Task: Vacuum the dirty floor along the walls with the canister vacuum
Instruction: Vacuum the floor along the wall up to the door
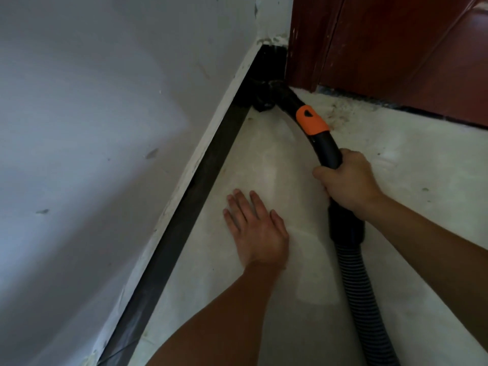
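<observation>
Head view, looking down into a room corner. I log items by size.

Wall [92, 128]: pale and scuffed, fills the left half of the view.

Floor [409, 233]: light and dusty, fills the lower right, with smeared lighter patches near the middle.

Door frame [369, 48]: red-brown wood at upper right, meeting the wall at the corner.

Baseboard [184, 220]: black strip running diagonally along the foot of the wall, from the bottom edge up to the corner, with a white painted edge above it.

Hose [361, 299]: black and ribbed. It comes up from the bottom edge at right and joins a smooth black cuff just below the right hand.

Handle tube [330, 151]: black and curved, running from the cuff forward toward the corner.

Right hand [346, 180]: fingers curled round the handle tube, gripping it just above the cuff. The forearm enters from the right edge.

Left hand [257, 228]: palm down, flat on the floor, fingers straight and slightly spread, holding nothing. It lies between baseboard and hose, touching neither.

Orange collar [311, 121]: on the handle tube, ahead of the right hand.

Nozzle [264, 99]: black, at the far end of the tube, down in the corner against the baseboard. I cannot make out its shape against the black.

Dirt [340, 114]: brownish specks on the floor beside the orange collar, near the foot of the door frame.
</observation>
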Tool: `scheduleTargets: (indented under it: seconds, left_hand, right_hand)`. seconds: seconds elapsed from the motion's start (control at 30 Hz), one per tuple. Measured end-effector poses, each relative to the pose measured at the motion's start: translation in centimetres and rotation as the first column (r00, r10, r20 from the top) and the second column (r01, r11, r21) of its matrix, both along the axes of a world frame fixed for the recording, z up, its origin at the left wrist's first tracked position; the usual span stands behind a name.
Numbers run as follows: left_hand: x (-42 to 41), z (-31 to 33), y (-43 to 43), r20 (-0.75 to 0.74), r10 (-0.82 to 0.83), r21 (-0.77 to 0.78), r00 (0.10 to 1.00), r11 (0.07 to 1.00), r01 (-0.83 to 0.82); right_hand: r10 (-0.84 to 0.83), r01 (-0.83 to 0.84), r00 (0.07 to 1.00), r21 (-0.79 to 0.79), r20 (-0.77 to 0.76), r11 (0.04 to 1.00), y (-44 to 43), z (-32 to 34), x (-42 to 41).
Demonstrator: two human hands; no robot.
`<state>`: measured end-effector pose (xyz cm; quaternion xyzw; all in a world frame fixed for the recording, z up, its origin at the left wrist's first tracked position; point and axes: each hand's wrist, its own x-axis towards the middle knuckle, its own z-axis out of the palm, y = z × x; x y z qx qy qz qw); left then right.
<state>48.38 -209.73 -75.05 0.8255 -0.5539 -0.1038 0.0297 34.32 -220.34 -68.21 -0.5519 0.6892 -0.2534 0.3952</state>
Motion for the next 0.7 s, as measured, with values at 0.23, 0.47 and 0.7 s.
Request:
scheduleTargets:
  seconds: [0.23,0.47,0.7]
  left_hand:
    - [0.4,0.0,-0.2,0.023,0.011,-0.004,1.000,1.000,-0.011]
    - [0.0,0.1,-0.1,0.010,0.010,-0.067,1.000,0.998,-0.009]
    - [0.0,-0.2,0.2,0.035,0.004,-0.047,0.999,0.999,-0.002]
  right_hand:
    - [0.021,-0.019,0.999,0.065,-0.038,0.998,7.1,0.7,-3.3]
    - [-0.215,0.225,0.971,0.091,-0.109,0.970,14.8,1.2,-12.5]
    - [-0.316,0.319,0.943,0.020,-0.105,0.947,12.5,0.8,-14.1]
